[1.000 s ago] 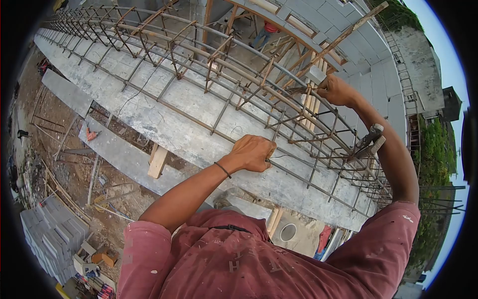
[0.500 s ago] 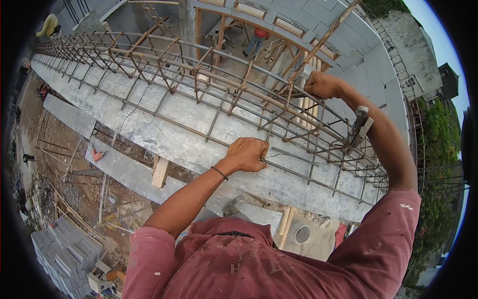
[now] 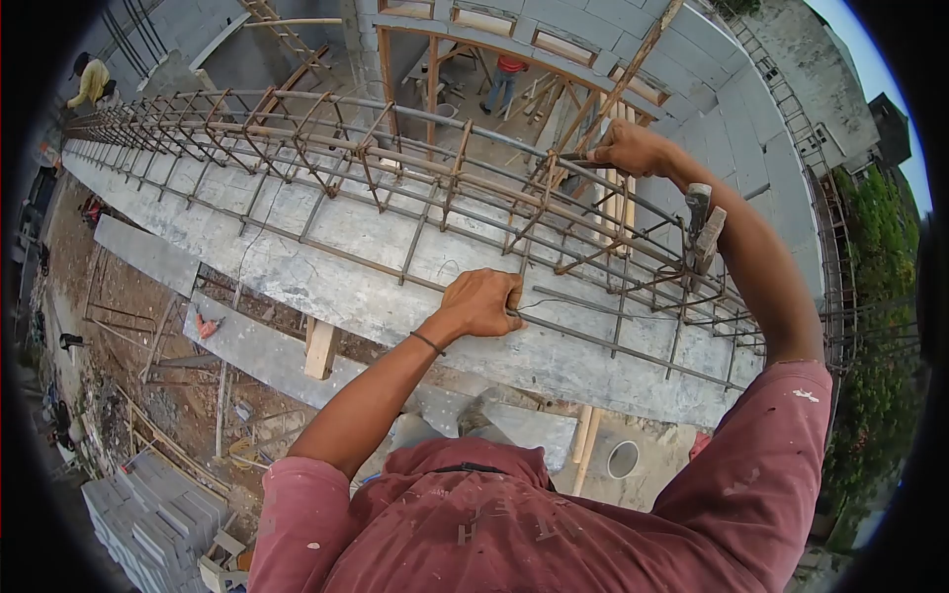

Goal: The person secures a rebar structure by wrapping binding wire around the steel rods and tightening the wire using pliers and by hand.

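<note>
My left hand [image 3: 482,301] is closed around the near lower bar of a long rebar cage [image 3: 405,242], beside a crossing stirrup. The cage lies over a grey, stained formwork panel [image 3: 346,252]. My right hand [image 3: 633,148] is closed at the cage's upper far side. A thin dark rod-like piece runs from its fingers towards the top bar; its kind is unclear. Below the right forearm, a metal piece and a wooden block [image 3: 708,240] stand against the cage. A thin loose wire [image 3: 573,304] lies beside the near bar, right of my left hand.
Grey block walls [image 3: 736,128] rise beyond the cage. Two people, one in yellow [image 3: 94,82] and one in red [image 3: 506,74], are farther off. A drill-like orange tool [image 3: 206,326] lies on a lower panel, above rubble and stacked blocks [image 3: 158,509].
My right hand has shifted slightly left and turned, bringing the rod-like piece into clearer view at the top bar. My left hand stays on the near bar. The view has tilted slightly.
</note>
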Tool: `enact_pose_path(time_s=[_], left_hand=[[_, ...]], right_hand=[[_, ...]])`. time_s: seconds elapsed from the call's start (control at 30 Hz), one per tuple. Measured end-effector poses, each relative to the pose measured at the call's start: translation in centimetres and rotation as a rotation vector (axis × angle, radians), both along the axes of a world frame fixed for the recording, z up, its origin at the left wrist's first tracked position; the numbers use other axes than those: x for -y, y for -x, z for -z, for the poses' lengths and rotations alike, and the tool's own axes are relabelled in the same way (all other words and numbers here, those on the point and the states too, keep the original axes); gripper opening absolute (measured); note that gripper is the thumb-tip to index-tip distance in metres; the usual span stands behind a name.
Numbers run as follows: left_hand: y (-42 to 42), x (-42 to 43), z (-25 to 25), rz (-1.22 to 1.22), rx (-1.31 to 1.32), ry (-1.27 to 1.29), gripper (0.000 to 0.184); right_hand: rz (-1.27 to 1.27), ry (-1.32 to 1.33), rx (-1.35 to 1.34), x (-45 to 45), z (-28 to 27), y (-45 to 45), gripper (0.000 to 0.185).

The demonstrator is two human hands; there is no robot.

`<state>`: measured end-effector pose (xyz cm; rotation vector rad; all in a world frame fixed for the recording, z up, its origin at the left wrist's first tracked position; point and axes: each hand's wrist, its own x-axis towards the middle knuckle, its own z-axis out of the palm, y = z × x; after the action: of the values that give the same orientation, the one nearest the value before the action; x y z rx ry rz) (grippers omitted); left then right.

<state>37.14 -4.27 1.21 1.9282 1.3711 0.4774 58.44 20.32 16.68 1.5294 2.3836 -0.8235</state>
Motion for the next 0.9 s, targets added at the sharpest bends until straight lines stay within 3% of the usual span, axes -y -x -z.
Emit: enact_pose_path(time_s=[0.03,0.1,0.13,0.17,0.23,0.37,0.53,0.63,0.7,0.77,0.87,0.9], left_hand=[[0.0,-0.2,-0.1,-0.003,-0.003,-0.009,0.039],[-0.1,0.0,-0.2,0.004,-0.002,0.002,0.040],[-0.3,0.4,0.0,0.016,-0.004,0.011,0.040],[-0.3,0.1,0.0,-0.001,-0.014,0.018,0.041],[-0.1,0.1,0.1,-0.023,-0.025,0.030,0.041],[-0.1,-0.2,-0.3,-0.027,-0.016,0.055,0.043],[-0.1,0.0,-0.3,-0.043,-0.029,0.098,0.044],[-0.1,-0.3,-0.6,-0.040,-0.037,0.094,0.044],[0.0,-0.4,-0.3,-0.017,0.029,0.083,0.044],[0.2,0.0,0.6,0.020,0.057,0.122,0.044],[0.6,-0.7,1.2,0.085,0.165,0.089,0.038],[0.9,-0.9,1.5,0.098,0.166,0.090,0.038]], right_hand=[[-0.003,-0.009,-0.003,-0.2,-0.6,0.1,0.040],[-0.060,0.263,0.124,0.3,-1.6,0.2,0.041],[0.024,0.284,0.107,0.1,-1.5,0.2,0.039],[0.030,0.278,0.099,-0.2,-0.9,-0.1,0.039],[0.059,-0.035,0.091,-0.8,1.3,-0.1,0.036],[-0.092,0.226,0.285,1.5,-1.9,0.7,0.037],[0.097,-0.041,0.089,0.6,-1.1,-0.4,0.040],[-0.125,0.028,0.152,0.8,-0.7,-0.4,0.041],[-0.026,0.163,0.227,0.9,-0.8,-0.3,0.044],[-0.153,0.009,0.077,0.3,-1.6,-1.0,0.045],[-0.107,-0.190,0.006,0.0,-3.0,-2.8,0.043],[0.074,-0.253,-0.173,0.7,-4.4,-3.7,0.039]])
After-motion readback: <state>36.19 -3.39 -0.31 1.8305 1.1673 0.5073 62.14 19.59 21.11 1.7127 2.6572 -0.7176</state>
